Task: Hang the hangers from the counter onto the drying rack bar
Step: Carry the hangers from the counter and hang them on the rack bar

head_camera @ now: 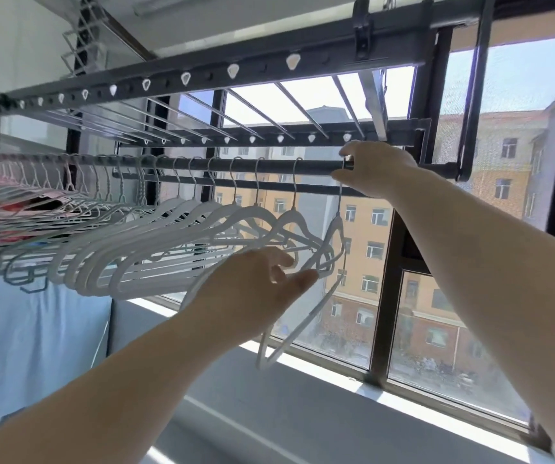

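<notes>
Your right hand [375,169] pinches the hook of a white hanger [336,226] at the right end of the drying rack bar [276,164]. Your left hand [256,286] is relaxed, fingers spread, just beside the hanger's shoulder. Other hangers [169,236] fill the bar leftward.

We log the drying rack bar [236,164] running left to right under the rack frame [202,72], with the window [437,229] behind both. The hangers [175,242] hang in a row on the bar, crowded toward its left end and spaced out toward its right. The right hand [375,169] is at the bar's right end, on the hook of the last hanger [336,226]. The left hand [252,286] is below the bar, against that hanger's lower part. A cloth [35,329] hangs under the left hangers. The sill [303,396] runs under the window.
</notes>
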A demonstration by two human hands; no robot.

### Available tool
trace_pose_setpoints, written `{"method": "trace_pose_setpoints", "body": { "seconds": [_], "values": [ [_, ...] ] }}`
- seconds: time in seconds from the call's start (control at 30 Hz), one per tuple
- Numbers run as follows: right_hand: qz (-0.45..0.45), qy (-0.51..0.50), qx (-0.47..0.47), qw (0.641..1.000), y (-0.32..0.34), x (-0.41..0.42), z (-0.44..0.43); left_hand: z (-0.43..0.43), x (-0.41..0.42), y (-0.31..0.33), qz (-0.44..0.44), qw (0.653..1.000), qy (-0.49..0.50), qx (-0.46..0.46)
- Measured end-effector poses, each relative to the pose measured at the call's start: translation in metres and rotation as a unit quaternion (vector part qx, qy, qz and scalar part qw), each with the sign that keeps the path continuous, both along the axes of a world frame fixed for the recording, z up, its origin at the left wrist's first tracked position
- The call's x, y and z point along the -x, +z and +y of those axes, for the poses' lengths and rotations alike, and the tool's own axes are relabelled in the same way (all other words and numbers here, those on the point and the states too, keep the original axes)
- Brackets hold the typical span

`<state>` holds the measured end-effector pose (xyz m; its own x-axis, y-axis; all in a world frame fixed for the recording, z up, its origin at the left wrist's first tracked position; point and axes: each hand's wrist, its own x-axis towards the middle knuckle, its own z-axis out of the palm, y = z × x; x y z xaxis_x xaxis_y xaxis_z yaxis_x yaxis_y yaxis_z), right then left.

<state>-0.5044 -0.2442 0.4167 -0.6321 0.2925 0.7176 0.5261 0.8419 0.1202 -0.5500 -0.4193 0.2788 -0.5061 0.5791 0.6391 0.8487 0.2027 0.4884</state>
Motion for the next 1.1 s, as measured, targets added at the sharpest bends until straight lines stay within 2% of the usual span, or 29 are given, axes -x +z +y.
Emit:
{"method": "trace_pose_setpoints", "body": {
  "seconds": [0.27, 0.47, 0.67, 0.9, 1.1],
  "values": [
    [0.066, 0.019, -0.023, 0.997, -0.012, 0.001, -0.016, -0.045, 0.010, -0.024, 0.041, 0.969, -0.034, -0.242],
    [0.070, -0.009, -0.060, 0.996, -0.016, -0.008, -0.045, -0.064, 0.040, -0.044, 0.010, 0.947, -0.040, -0.319],
    [0.054, -0.061, -0.007, 0.997, -0.019, 0.008, -0.077, -0.077, 0.078, -0.071, -0.046, 0.945, -0.104, -0.307],
    [0.038, -0.125, 0.031, 0.991, -0.041, 0.022, -0.112, -0.075, 0.104, -0.087, -0.072, 0.954, -0.195, -0.216],
    [0.046, -0.183, 0.040, 0.981, -0.043, 0.013, -0.127, -0.064, 0.107, -0.084, -0.081, 0.956, -0.180, -0.218]
  ]
}}
